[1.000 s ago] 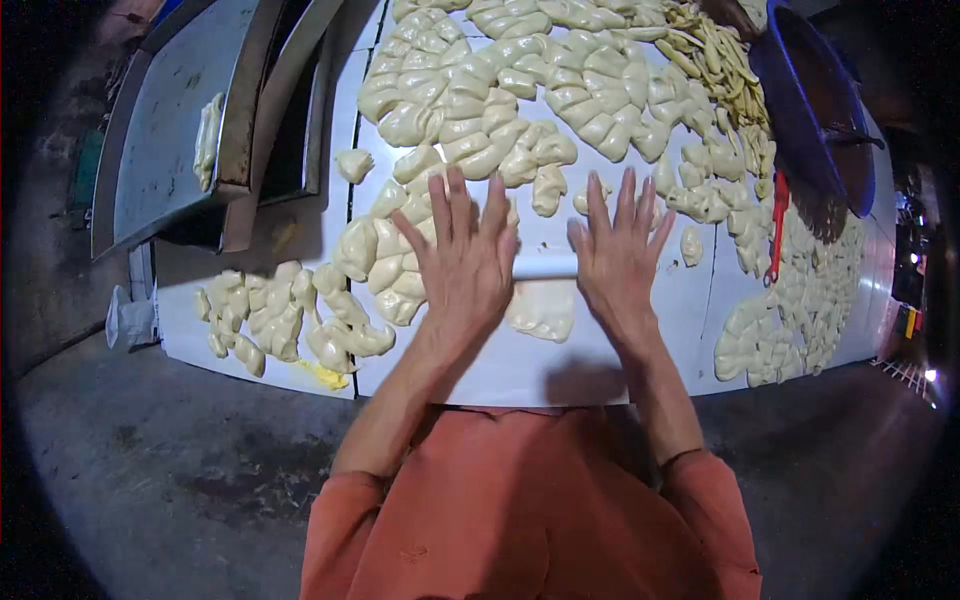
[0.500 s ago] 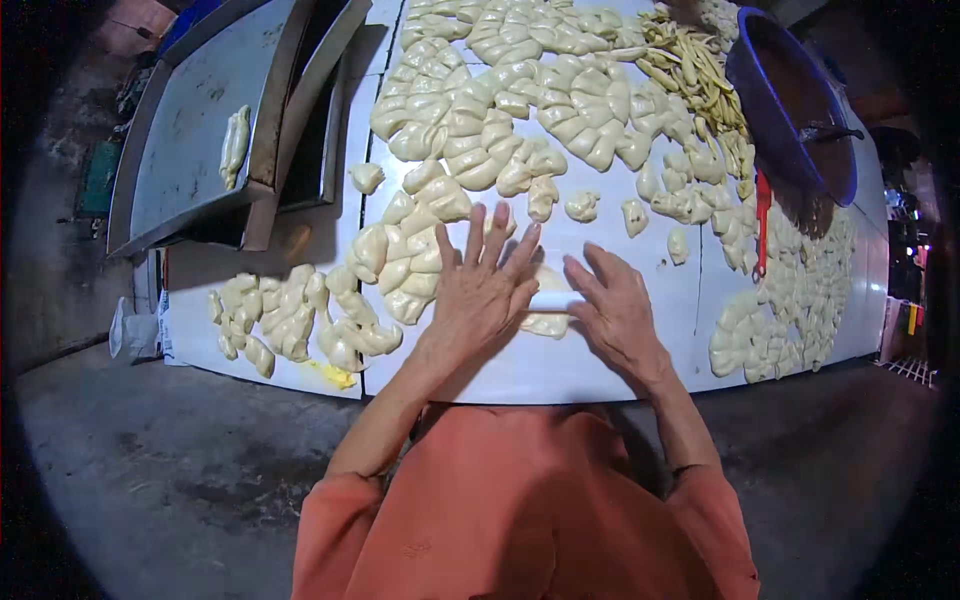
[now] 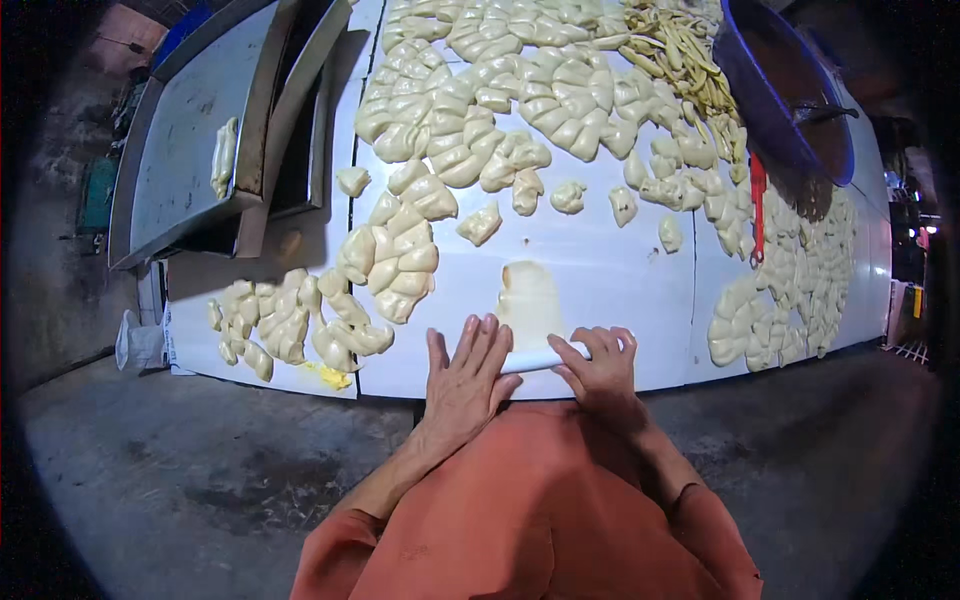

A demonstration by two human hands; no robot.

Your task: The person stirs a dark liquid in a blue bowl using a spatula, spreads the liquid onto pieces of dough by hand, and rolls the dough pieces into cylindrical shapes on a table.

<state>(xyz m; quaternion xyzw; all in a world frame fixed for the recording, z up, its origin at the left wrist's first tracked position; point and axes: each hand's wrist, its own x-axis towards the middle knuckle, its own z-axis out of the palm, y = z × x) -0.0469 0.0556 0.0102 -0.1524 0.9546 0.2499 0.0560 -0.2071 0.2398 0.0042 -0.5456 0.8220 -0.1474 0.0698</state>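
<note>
A white rolling pin [image 3: 545, 360] lies crosswise near the table's front edge, over the near end of a thin, flattened strip of dough [image 3: 532, 305]. My left hand [image 3: 465, 385] rests flat at the pin's left end, its fingers stretched out. At the other end, my right hand [image 3: 602, 372] has its fingers curled over the pin. A small loose dough piece [image 3: 480, 224] sits beyond the strip, and a cluster of dough pieces [image 3: 395, 255] lies to the left of it.
Metal trays [image 3: 190, 130] stand tilted at the far left, one with a dough piece inside. Many dough pieces [image 3: 570, 95] cover the back. A blue-rimmed basin [image 3: 735, 90], yellowish strips [image 3: 680, 55] and a red tool [image 3: 758, 210] are at the right. Yellow fat [image 3: 333, 377] lies front left.
Both hands and the rolling pin have come back toward my body. The dough strip, mostly covered before, now shows longer and flatter. My right fingers have curled over the pin.
</note>
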